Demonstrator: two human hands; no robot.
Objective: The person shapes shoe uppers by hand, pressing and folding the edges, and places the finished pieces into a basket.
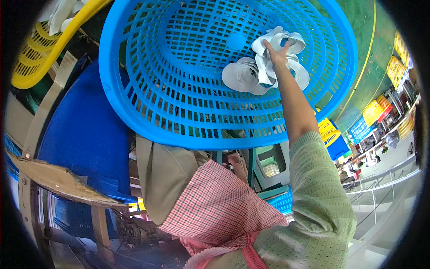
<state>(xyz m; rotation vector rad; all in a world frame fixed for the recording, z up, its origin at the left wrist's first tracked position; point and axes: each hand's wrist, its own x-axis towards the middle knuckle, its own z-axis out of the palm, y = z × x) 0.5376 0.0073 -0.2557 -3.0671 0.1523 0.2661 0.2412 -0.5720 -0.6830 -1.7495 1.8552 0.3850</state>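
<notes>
My right hand (278, 54) reaches into a large blue plastic basket (109, 85) with slatted walls. Its thumb and fingers are spread apart over several white, curved, strap-like pieces (299, 74) with open loops, which it touches. The exact kind of these pieces cannot be made out. Beside them, to the left, a stack of rounded white pieces (239, 77) rests against the basket's near wall. The fingertips are partly lost among the white loops. My left hand is out of sight.
A yellow basket (47, 74) holding white pieces stands at the far left. Below it is a blue panel (85, 139) beside a worn board edge (62, 177). Green floor (358, 49) with a yellow line lies to the right, with stacked yellow and blue crates (331, 136).
</notes>
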